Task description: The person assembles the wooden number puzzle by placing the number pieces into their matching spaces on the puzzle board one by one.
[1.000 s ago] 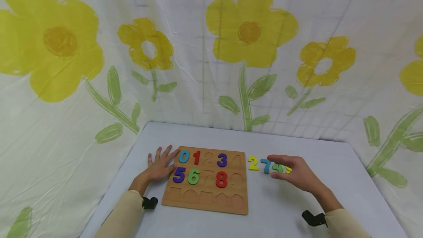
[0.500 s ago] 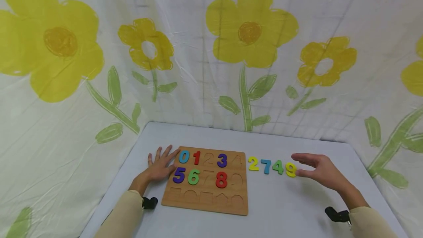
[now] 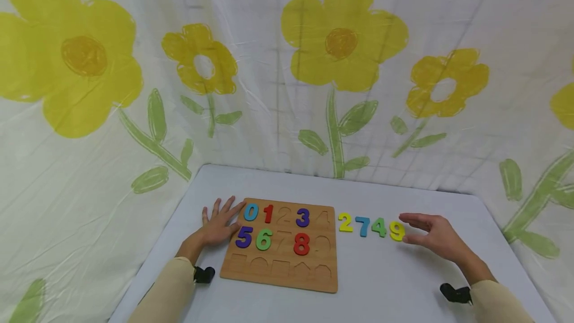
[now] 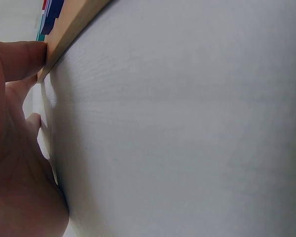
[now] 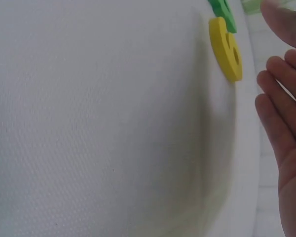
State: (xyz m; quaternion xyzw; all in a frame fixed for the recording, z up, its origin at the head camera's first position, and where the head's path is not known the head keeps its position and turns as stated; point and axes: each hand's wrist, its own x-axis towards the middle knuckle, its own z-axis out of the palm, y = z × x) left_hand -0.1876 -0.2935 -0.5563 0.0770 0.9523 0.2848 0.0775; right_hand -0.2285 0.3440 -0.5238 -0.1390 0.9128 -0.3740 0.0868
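A wooden number puzzle board (image 3: 278, 273) lies flat on the table. In its recesses sit a blue 0, a red 1, a purple 3, a purple 5, a green 6 and a red 8 (image 3: 301, 244). My left hand (image 3: 216, 229) rests with spread fingers at the board's left edge, thumb on the side in the left wrist view. To the right of the board a row holds a yellow 2 (image 3: 345, 223), a blue 7 (image 3: 362, 226), a green 4 (image 3: 379, 227) and a yellow 9 (image 3: 396, 231). My right hand (image 3: 437, 237) hovers beside the 9, thumb and fingers apart, holding nothing.
The white-covered table (image 3: 385, 283) backs onto a pale curtain (image 3: 260, 128) printed with yellow flowers. A dark wrist camera (image 3: 455, 293) sticks out below the right wrist, another (image 3: 204, 275) below the left.
My right hand has moved right from above the 7 and 4 to beside the 9, uncovering the green 4 and yellow 9. The left hand stays in place.
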